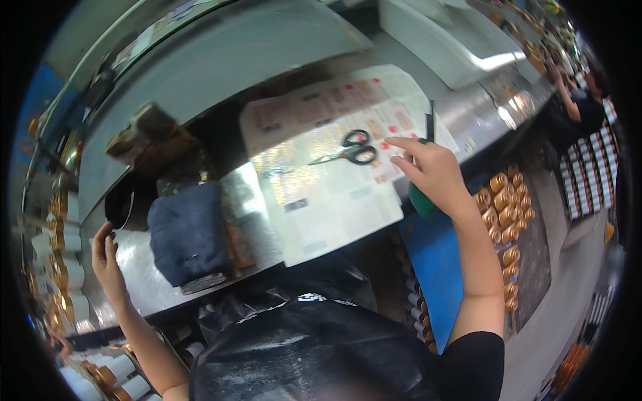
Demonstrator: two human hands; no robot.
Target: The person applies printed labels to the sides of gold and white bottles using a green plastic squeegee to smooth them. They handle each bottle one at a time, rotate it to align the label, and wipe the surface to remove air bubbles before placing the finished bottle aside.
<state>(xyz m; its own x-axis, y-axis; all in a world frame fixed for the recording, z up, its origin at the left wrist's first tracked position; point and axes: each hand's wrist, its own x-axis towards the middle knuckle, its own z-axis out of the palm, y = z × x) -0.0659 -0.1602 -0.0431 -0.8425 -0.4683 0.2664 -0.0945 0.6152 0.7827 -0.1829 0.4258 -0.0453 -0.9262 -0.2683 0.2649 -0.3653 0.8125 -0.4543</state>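
Located scissors [344, 154] at about 9 o'clock of right hand [433, 168], flat on pale printed sheet [341, 234]. Read long axis as running from between 2 and 3 o'clock at the handles to between 8 and 9 o'clock at the tips; handles toward right hand, blades away. Noted short gap between handle loops and index finger, with finger and thumb spread on that side. Found right hand with digits apart, gripping nothing visible. Could not tell fingertip contact with sheet from slight clearance.

Put left hand [107, 257] much farther off, with scissors at about 2 o'clock of it, beyond blue cloth [187, 230]. Saw left-hand fingers loosely bent, grasping nothing visible, with black thing [119, 206] just past fingertips at 12 to 1 o'clock. Could not settle touching or apart there. Judged right hand clearly the nearer to scissors. Also logged, for right hand: black stick [431, 120] at 12 o'clock, green thing [420, 202], partly hidden, near 6.
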